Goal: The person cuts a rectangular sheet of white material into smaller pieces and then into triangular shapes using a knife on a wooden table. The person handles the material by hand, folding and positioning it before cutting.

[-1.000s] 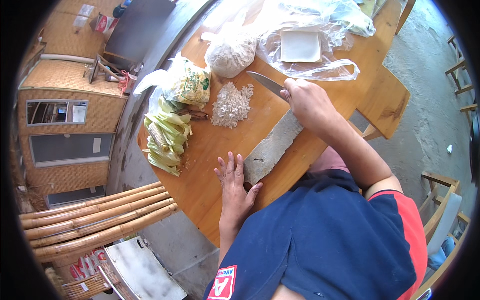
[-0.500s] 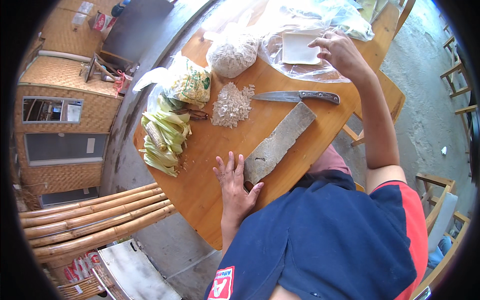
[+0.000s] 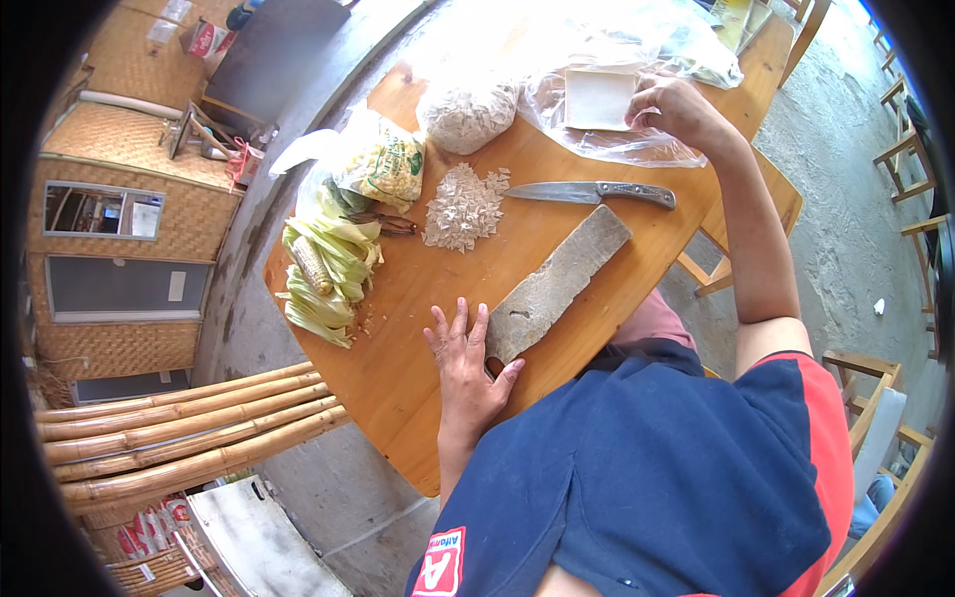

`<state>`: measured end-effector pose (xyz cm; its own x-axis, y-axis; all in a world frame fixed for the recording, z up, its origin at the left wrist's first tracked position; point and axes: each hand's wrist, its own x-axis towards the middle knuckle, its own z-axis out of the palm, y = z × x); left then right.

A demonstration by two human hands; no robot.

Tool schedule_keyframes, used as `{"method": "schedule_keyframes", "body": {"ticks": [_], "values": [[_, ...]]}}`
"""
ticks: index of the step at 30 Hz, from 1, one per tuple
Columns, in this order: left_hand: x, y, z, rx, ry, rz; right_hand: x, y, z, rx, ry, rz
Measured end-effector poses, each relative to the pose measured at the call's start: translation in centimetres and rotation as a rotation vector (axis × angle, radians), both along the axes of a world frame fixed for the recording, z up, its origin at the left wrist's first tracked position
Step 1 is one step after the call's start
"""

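My left hand (image 3: 466,373) rests with fingers spread on the wooden table, its thumb beside the near end of a long grey stone slab (image 3: 559,284). At the far side, my right hand (image 3: 676,111) has its bent fingers closed at the right edge of a stack of cream square sheets (image 3: 599,98), which lies on a clear plastic bag (image 3: 662,149). Past the slab's far end lies a knife (image 3: 592,190) with a dark handle, its blade pointing left. Beside the tip is a pile of small pale cut pieces (image 3: 464,207).
A full clear bag of pale pieces (image 3: 466,114) stands behind the pile. Left of it are a bag of yellowish pieces (image 3: 383,169) and a corn cob (image 3: 311,266) in green husks (image 3: 343,249). A bamboo bench (image 3: 199,433) adjoins the left table edge (image 3: 343,403); wooden chairs (image 3: 860,368) stand right.
My right hand has lowered slightly to the stack's right edge, and its fingers have drawn together there. The left hand keeps its place by the slab.
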<state>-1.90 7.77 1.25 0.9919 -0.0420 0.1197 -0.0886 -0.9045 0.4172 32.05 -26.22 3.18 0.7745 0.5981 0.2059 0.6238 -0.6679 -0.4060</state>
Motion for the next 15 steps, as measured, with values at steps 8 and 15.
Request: {"method": "schedule_keyframes", "body": {"ticks": [8,15], "values": [[0.0,-0.1,0.3,-0.006,0.007,-0.005,1.2,1.1,-1.0,0.123,-0.141,-0.112],[-0.3,-0.2,0.5,-0.010,0.019,0.005,2.4,1.3,-0.1,-0.022,0.017,-0.063]]}}
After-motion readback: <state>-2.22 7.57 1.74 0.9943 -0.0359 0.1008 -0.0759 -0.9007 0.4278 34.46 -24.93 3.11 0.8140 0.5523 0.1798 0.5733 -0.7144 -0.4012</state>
